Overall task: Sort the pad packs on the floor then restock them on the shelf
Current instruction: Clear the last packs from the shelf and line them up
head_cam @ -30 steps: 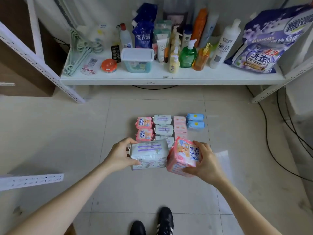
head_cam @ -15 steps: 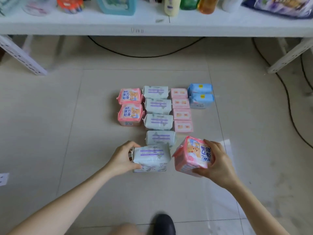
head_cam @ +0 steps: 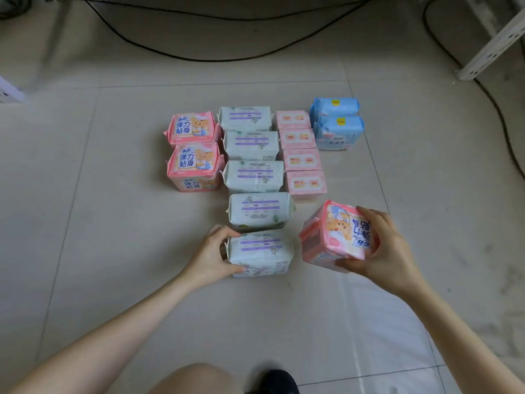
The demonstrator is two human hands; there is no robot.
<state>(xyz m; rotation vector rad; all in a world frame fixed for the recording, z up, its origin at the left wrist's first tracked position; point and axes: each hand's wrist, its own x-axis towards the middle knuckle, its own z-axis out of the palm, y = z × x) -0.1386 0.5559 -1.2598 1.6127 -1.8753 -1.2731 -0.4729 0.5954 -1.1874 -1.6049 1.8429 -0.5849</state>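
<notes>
Beige tiled floor [head_cam: 113,251], with black cables [head_cam: 216,59] looping across the far side and a white perforated shelf upright [head_cam: 488,49] at top right. Sorted on the floor in adjoining columns: four pale green packs [head_cam: 250,145], two pink bear-print packs [head_cam: 193,163], four small pink packs [head_cam: 301,159], two blue packs [head_cam: 338,129]. Left hand [head_cam: 213,255] gripping a fifth green pack [head_cam: 260,251] at the column's near end. Right hand [head_cam: 389,251] gripping a tilted bear-print pack [head_cam: 338,234] just beside it. Black shoe [head_cam: 278,381] at bottom edge.

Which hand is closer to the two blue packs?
Right. The right hand, holding a pink bear pack, is nearly straight back from the blue packs toward the person; the left hand grips a pale green pack farther left.
</notes>
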